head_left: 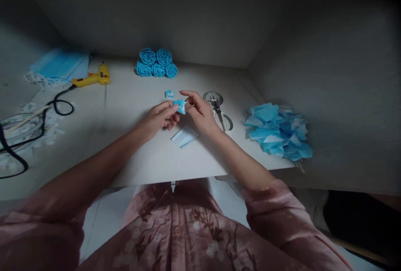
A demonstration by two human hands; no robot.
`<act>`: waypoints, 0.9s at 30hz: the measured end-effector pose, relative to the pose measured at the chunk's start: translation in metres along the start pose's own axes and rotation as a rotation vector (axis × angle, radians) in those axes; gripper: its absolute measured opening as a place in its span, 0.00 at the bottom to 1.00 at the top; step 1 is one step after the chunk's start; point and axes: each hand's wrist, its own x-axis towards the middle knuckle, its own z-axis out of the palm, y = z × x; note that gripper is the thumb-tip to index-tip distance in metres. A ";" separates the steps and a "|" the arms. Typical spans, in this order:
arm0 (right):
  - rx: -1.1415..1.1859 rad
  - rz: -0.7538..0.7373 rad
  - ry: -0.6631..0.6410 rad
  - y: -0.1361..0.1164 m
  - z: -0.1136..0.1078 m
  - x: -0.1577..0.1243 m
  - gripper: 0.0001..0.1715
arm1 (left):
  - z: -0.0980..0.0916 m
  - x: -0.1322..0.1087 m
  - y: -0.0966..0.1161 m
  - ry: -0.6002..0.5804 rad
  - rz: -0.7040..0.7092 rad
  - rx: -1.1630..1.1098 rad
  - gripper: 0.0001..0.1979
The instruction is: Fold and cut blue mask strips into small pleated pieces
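Note:
My left hand pinches a small folded piece of blue and white mask fabric between thumb and fingers, above the table. From the other side, my right hand holds the same piece at its right edge with the thumb, while the index finger sticks out above it. Just behind lies a similar small folded blue piece. Below my hands, a flat pale blue strip of mask fabric rests on the table. A pair of scissors with pale handles lies right of my right hand, partly over a round dark-rimmed item.
Several rolled blue rosettes are stacked at the back. A yellow glue gun with black cord and a pile of blue masks lie back left. White scraps cover the left side. Blue fabric flowers lie at the right edge.

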 end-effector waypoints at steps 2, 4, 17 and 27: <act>0.011 0.007 0.023 -0.002 0.004 -0.003 0.26 | 0.001 -0.001 -0.001 0.004 0.006 0.062 0.16; 0.014 0.012 0.032 -0.002 0.007 -0.005 0.26 | 0.001 -0.002 -0.001 0.016 0.009 0.089 0.13; 0.340 0.103 -0.119 0.007 -0.003 -0.001 0.33 | -0.002 0.002 -0.003 0.080 0.021 0.041 0.07; 0.399 0.079 -0.181 0.023 0.003 -0.001 0.45 | -0.001 0.002 0.000 0.072 0.069 0.137 0.06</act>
